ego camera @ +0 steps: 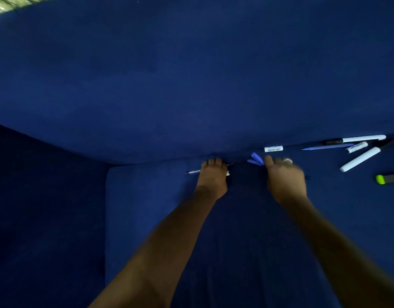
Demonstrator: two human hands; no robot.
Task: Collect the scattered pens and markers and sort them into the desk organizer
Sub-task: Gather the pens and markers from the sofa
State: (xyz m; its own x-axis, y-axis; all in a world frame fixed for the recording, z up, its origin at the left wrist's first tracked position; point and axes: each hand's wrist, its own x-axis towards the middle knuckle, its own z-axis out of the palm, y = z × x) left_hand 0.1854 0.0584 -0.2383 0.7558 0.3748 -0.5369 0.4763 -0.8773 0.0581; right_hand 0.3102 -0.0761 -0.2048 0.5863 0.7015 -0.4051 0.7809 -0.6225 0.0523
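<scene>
Thin clear pen (192, 171) on the blue sofa seat (147, 218) by the backrest crease, gripped under the curled left hand (212, 174); blurred right hand (285, 176) beside blue pens (256, 158), grip impossible to tell; white markers (359, 159) farther right

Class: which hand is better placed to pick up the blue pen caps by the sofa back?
Right. The right hand is just beside the blue caps; the left hand already grips a thin pen.
</scene>
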